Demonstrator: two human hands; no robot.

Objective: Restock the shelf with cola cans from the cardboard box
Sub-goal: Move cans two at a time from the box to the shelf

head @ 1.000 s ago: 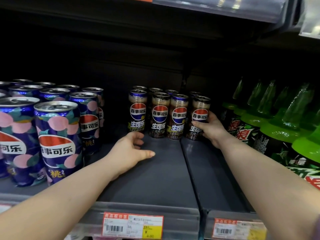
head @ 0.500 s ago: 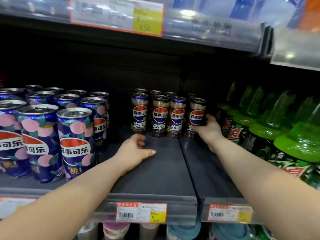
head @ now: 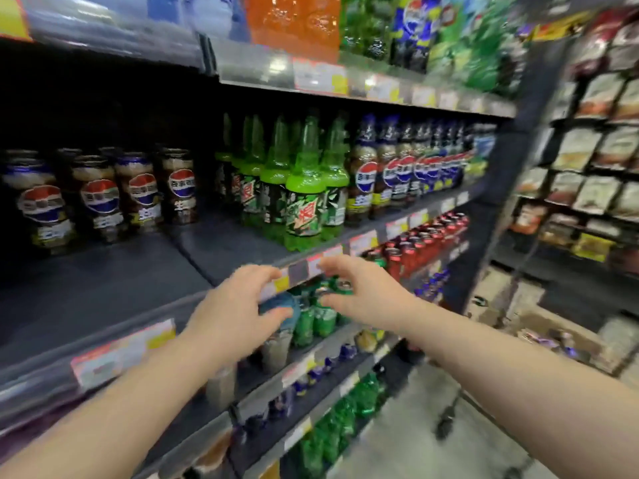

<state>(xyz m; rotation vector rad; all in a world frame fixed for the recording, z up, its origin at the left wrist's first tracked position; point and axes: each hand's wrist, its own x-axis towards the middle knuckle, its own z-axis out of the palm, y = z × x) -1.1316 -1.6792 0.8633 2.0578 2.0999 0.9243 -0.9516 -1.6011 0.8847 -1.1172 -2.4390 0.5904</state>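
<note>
Left hand, right hand: fingers loosely spread, holding nothing. Cola cans upright, up-left on shelf; left hand nearer. Cardboard box unseen.

Floor: pale grey floor, lower right of the frame.
Right side: dark rack, full of snack packets.
Light: dim; deep shadow in the upper left; whole view is blurred.

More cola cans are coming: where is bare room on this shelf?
The shelf floor is bare from the cola cans at the back to the price rail, rightward up to the green bottles. From there on, bottles stand right at the front edge.
</note>
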